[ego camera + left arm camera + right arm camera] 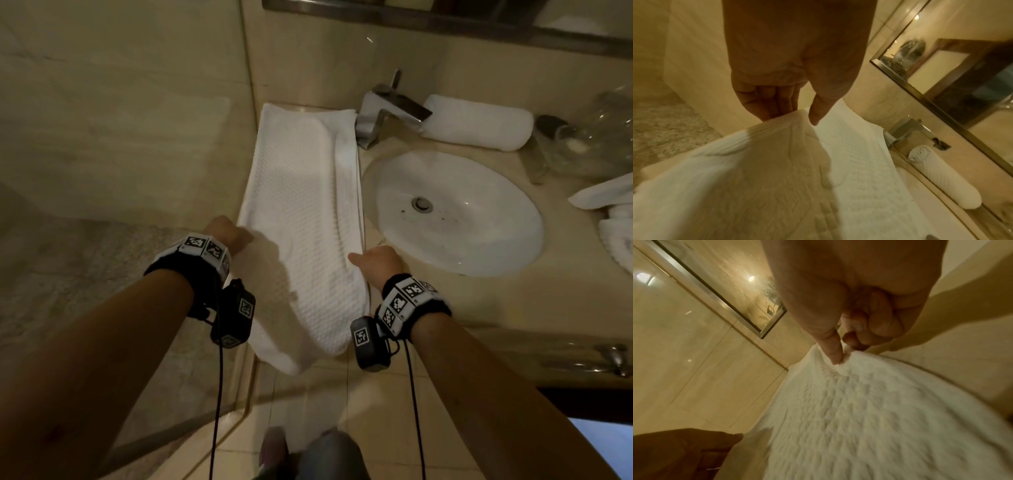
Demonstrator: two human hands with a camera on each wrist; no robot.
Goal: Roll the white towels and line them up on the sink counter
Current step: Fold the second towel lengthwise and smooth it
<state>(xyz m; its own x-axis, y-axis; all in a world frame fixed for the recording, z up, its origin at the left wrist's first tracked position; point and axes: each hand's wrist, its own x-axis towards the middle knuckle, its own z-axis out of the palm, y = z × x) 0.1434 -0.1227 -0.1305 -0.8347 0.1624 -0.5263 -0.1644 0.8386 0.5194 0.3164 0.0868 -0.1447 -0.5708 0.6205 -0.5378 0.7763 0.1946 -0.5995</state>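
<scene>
A long white waffle-weave towel (301,192) lies folded lengthwise on the beige counter left of the sink, its near end hanging over the front edge. My left hand (229,236) pinches the towel's left edge (789,118) between thumb and fingers. My right hand (376,262) pinches the right edge, thumb (835,353) pressed into the towel (869,410) with the fingers curled under. A rolled white towel (479,121) lies behind the sink, right of the faucet; the left wrist view shows the rolled towel (945,177) too.
The white oval sink (452,212) sits right of the towel, with the chrome faucet (387,109) behind it. Glassware (596,137) and loose white towels (613,219) lie at the far right. A mirror frame (445,24) runs along the back wall. A wall (120,102) bounds the left.
</scene>
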